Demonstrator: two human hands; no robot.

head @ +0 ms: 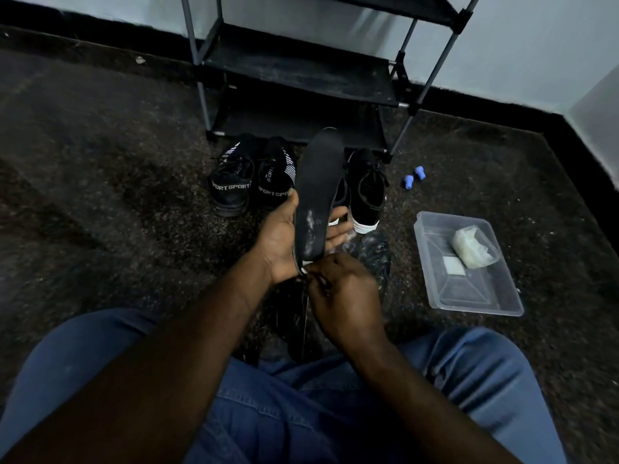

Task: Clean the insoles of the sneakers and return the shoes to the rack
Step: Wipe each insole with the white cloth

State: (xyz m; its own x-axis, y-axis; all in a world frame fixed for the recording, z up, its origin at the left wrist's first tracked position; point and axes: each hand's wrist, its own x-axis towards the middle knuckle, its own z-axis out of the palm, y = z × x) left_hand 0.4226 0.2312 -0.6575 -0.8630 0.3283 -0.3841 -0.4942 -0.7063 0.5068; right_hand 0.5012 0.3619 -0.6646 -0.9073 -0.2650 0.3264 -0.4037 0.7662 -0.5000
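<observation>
Insole (318, 192) upright in left hand (281, 239); right hand (345, 293) pinches heel edge.

The left arm (160, 370) comes in from the bottom left of the frame and goes up to the middle. It is bare. The left hand (279, 239) is turned palm up and holds a black insole (321, 175). Its thumb (292, 199) lies on the left edge and its fingers (338, 229) peek out on the right side. The right arm (422, 400) comes in from the bottom right and is bare too. The right hand (346, 291) sits just below the left hand, with its back to the camera. Its fingers are curled in, and the tips are at the lower end of the insole. It is too dark to tell what they pinch. The two hands are very close, near the middle of the frame.
</observation>
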